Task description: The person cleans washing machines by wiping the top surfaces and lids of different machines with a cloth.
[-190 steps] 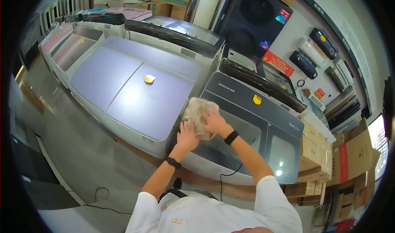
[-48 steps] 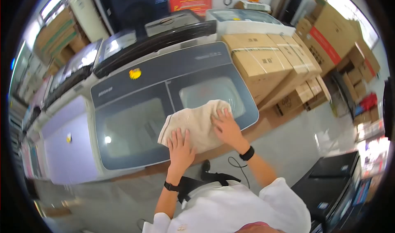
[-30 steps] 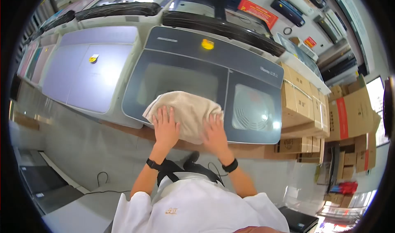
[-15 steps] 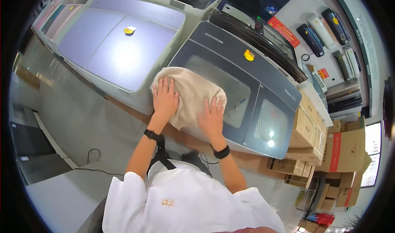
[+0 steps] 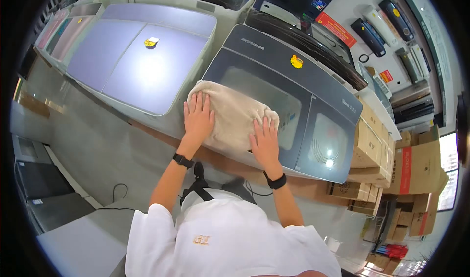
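Observation:
A beige cloth [image 5: 232, 118] lies spread over the front left corner of a dark grey washing machine [image 5: 289, 88] with two see-through lid windows. My left hand [image 5: 198, 118] rests flat on the cloth's left part, fingers stretched out. On its right part lies my right hand [image 5: 266, 139], fingers also extended and a little apart. Both palms press the cloth from above, and neither hand is wrapped round it. A yellow sticker [image 5: 296, 61] marks the machine's back panel.
Left of the dark machine stands a lilac washing machine [image 5: 142, 61] with a yellow tag [image 5: 151, 42]. Cardboard boxes [image 5: 367, 140] are stacked at the right. Black-wrapped machine edges [image 5: 313, 49] run along the back. A black cable [image 5: 259, 193] lies on the floor.
Since half a second ago, my right hand and the cloth's right end have shifted slightly right. Earlier, the cloth was over the right window; now it is at the machine's left front.

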Available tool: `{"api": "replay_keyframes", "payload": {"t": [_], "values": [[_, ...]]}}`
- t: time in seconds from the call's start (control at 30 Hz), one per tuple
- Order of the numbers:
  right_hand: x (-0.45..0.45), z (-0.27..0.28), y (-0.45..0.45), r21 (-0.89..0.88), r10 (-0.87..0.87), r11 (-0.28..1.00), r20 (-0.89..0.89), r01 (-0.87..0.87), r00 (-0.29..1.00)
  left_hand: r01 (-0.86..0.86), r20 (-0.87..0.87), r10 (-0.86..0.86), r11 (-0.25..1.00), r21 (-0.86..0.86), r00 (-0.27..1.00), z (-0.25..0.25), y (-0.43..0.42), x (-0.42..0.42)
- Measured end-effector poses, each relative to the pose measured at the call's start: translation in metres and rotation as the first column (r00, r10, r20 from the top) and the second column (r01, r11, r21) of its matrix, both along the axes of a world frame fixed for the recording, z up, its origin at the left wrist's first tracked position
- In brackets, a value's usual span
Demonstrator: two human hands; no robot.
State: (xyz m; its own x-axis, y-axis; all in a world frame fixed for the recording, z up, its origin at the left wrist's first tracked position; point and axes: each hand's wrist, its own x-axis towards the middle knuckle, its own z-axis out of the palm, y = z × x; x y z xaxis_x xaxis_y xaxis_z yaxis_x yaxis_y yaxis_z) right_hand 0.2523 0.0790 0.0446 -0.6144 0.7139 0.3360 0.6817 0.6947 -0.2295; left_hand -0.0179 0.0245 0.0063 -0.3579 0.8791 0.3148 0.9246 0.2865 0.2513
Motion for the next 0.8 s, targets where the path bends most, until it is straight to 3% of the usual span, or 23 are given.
{"api": "replay_keyframes", "payload": {"t": [0.07,0.27,0.37,0.43,0.53,0.8], "values": [[-0.011,-0.008,-0.002,0.048,-0.068,0.997,0.018,0.067,0.998,-0.017,-0.008,0.017,1.0,0.002,1.0,0.007,0.004,0.015],[0.048,0.009,-0.058,-0.081,0.055,0.995,-0.032,-0.057,0.998,0.147,-0.081,-0.148,0.989,-0.025,0.986,0.01,-0.028,0.088],[0.118,0.009,-0.057,-0.011,-0.044,0.999,0.028,0.044,0.999,0.275,-0.028,-0.278,0.958,-0.084,0.96,0.016,-0.03,0.138],[0.165,0.005,-0.034,-0.012,-0.161,0.987,0.015,0.161,0.987,0.351,0.003,-0.351,0.936,-0.01,0.936,0.019,-0.014,0.173],[0.209,-0.002,-0.001,-0.009,-0.311,0.95,-0.112,0.311,0.944,0.493,0.043,-0.493,0.87,0.011,0.869,0.028,0.015,0.22],[0.292,0.002,-0.031,0.005,-0.409,0.909,-0.183,0.417,0.894,0.696,-0.036,-0.704,0.707,-0.126,0.709,0.037,0.028,0.332]]}}
